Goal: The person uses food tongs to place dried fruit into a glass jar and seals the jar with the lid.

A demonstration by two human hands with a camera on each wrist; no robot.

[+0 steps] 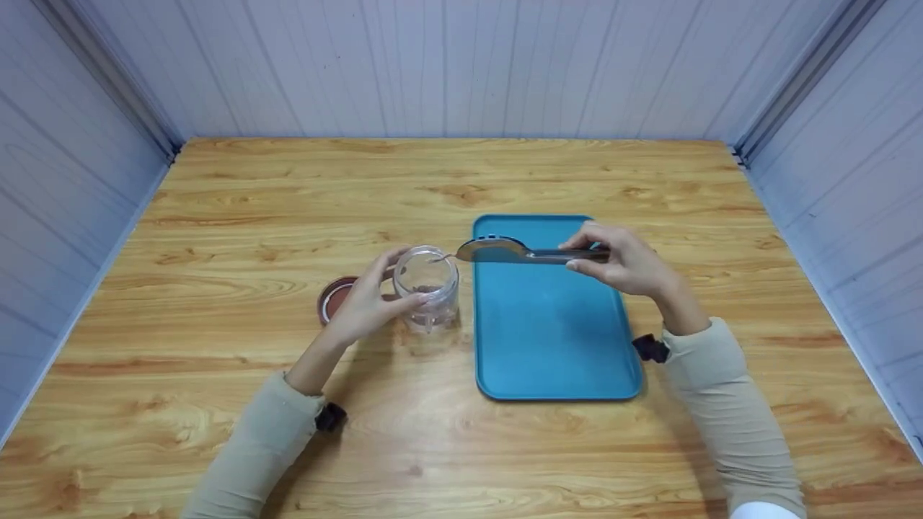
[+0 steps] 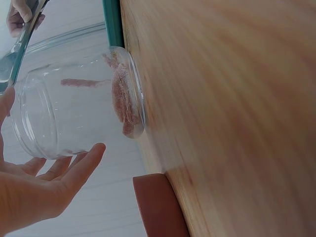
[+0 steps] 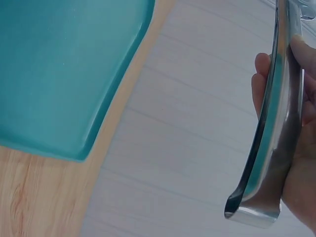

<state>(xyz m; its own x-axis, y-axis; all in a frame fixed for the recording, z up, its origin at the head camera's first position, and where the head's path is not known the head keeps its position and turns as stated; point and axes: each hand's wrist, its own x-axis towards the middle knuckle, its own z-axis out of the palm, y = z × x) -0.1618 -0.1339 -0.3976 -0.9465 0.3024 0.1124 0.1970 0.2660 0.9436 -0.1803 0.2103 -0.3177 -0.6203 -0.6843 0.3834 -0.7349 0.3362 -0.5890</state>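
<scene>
My left hand (image 1: 368, 306) grips a clear glass jar (image 1: 448, 297) around its upper part, thumb on the near side and fingers on the far side. The jar stands uncapped on the table, left of the tray. Reddish-brown, sugar-dusted strips (image 2: 122, 98) lie at its bottom in the left wrist view, and a single strip (image 2: 79, 83) shows above them. My right hand (image 1: 624, 259) pinches metal tongs (image 1: 497, 250) by the handle, level over the tray. Their tip points left to the jar's mouth, where a thin piece (image 1: 441, 258) overlaps the rim.
A teal rectangular tray (image 1: 548, 331) lies right of the jar, beneath the tongs. Behind my left hand, a reddish-brown lid (image 1: 332, 299) rests on the wood-grain table (image 1: 216, 216). Pale panel walls (image 1: 447, 65) border the table at the back and sides.
</scene>
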